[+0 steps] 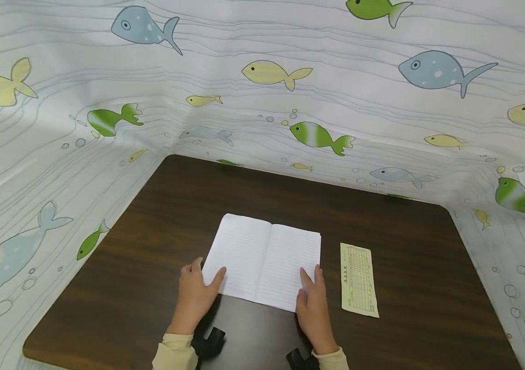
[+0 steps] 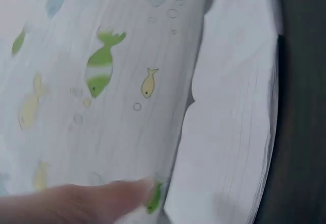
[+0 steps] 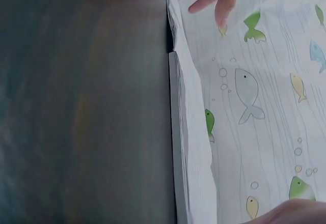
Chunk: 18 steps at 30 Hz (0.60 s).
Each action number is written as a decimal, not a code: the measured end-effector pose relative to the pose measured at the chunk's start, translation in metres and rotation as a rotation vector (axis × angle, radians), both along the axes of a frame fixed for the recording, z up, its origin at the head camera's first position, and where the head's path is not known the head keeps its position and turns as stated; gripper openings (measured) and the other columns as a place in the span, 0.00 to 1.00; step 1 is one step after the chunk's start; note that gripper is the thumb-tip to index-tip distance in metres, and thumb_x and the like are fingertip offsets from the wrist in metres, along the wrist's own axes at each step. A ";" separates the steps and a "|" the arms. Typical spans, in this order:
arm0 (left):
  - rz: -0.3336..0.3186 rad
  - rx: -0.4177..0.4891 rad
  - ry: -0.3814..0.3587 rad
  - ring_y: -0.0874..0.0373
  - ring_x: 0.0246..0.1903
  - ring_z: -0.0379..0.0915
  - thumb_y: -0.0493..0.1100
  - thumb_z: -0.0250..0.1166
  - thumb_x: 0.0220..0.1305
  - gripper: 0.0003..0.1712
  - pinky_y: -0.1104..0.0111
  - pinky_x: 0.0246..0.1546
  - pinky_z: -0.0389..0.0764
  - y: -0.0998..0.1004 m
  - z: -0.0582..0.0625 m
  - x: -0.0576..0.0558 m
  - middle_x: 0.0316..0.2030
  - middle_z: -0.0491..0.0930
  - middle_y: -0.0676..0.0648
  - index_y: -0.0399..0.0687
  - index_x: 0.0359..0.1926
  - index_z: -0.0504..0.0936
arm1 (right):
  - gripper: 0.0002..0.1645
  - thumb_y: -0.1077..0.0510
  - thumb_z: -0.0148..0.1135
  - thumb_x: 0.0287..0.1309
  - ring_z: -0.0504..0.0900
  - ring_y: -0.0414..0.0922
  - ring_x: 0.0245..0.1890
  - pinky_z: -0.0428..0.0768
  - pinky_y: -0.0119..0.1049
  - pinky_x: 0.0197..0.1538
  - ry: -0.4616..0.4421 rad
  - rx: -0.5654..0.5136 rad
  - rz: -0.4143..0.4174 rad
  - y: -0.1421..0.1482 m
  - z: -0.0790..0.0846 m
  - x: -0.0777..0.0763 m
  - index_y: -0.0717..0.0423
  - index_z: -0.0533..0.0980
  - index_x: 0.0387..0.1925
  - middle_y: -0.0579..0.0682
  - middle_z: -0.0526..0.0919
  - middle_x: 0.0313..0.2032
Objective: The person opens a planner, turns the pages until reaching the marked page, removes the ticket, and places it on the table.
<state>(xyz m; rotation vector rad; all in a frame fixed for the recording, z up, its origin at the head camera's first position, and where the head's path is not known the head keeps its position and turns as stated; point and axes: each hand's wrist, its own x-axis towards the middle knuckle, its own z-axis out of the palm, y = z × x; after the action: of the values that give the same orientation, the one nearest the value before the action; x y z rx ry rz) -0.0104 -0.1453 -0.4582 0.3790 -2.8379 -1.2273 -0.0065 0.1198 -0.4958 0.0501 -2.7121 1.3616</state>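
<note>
An open notebook [image 1: 243,252] with white lined pages lies in the middle of the dark table in the head view. My left hand [image 1: 197,293] is at its lower left corner, fingers along the left edge and thumb stretched over the page. At the lower right corner my right hand [image 1: 313,306] rests with extended fingers over the page and its edge. The left wrist view shows the notebook's pages [image 2: 224,132] from low down, with a left-hand digit above them. Some fingertips are hidden. In the right wrist view, the notebook's page edges [image 3: 191,132] appear side-on.
A pale yellow printed slip [image 1: 358,280] lies to the right of the notebook. The brown table [image 1: 429,277] has rounded corners. Fish-patterned white sheeting [image 1: 253,118] surrounds its back and sides. Black wrist-worn devices [image 1: 209,343] sit below the sleeves.
</note>
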 end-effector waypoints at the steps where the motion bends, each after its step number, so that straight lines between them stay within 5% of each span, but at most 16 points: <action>1: 0.002 0.039 -0.019 0.21 0.60 0.66 0.56 0.63 0.74 0.46 0.34 0.55 0.76 -0.002 0.001 -0.004 0.60 0.65 0.16 0.19 0.70 0.60 | 0.27 0.77 0.51 0.65 0.49 0.74 0.76 0.58 0.73 0.72 -0.001 -0.010 -0.018 0.001 -0.001 0.000 0.77 0.71 0.65 0.79 0.51 0.75; 6: -0.002 0.057 -0.051 0.26 0.55 0.76 0.55 0.59 0.76 0.39 0.37 0.52 0.79 -0.009 0.004 -0.012 0.56 0.77 0.21 0.21 0.67 0.68 | 0.26 0.76 0.53 0.65 0.53 0.72 0.76 0.62 0.71 0.72 0.012 -0.055 -0.048 -0.001 -0.008 0.001 0.76 0.73 0.65 0.76 0.54 0.75; 12: -0.051 -0.102 -0.085 0.17 0.60 0.61 0.53 0.62 0.74 0.43 0.30 0.58 0.70 -0.001 0.009 -0.007 0.58 0.66 0.13 0.13 0.66 0.63 | 0.25 0.77 0.57 0.62 0.59 0.72 0.74 0.66 0.70 0.69 0.076 -0.051 -0.057 -0.003 -0.012 0.003 0.74 0.76 0.62 0.74 0.60 0.73; 18: -0.043 0.065 -0.121 0.19 0.64 0.61 0.56 0.57 0.78 0.47 0.31 0.60 0.72 0.000 0.013 -0.020 0.65 0.61 0.14 0.16 0.73 0.53 | 0.26 0.79 0.56 0.61 0.61 0.71 0.73 0.69 0.70 0.68 0.107 -0.053 -0.070 0.005 -0.007 -0.001 0.73 0.76 0.61 0.74 0.61 0.73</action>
<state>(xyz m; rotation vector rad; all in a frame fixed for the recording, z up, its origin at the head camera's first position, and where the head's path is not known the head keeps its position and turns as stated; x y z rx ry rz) -0.0304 -0.1454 -0.4452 0.4106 -2.9272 -1.3516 -0.0074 0.1244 -0.5031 0.0231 -2.5643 1.3695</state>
